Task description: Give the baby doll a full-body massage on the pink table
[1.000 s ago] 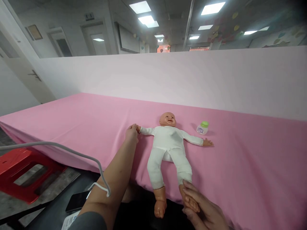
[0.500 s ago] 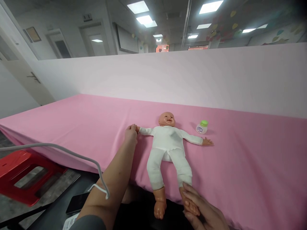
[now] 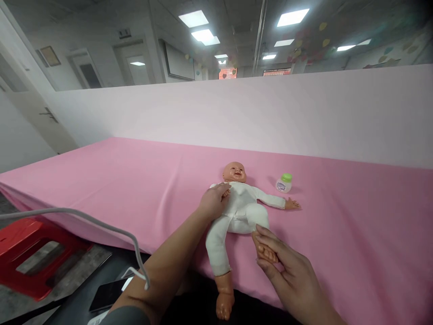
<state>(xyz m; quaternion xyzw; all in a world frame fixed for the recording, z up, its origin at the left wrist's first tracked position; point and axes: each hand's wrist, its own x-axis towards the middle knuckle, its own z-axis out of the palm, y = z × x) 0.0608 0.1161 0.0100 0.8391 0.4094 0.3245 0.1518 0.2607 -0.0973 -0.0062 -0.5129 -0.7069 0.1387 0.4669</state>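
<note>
A baby doll in white clothes lies on its back on a pink cloth, head away from me. My left hand is closed round the doll's hand on the left side and holds it against the chest. With my right hand I grip the doll's foot on the right side, fingers above and thumb below; that leg is bent at the knee. The other leg lies straight, its foot past the cloth's edge. The doll's free arm stretches out to the right, below a small jar with a green lid.
The pink-covered table meets a white wall panel with glass above. A grey cable crosses over my left forearm. At the lower left are a red stool and a black phone.
My left hand has brought the doll's arm inward from the side onto its chest. My right hand has pushed the held foot up toward the body, bending the leg.
</note>
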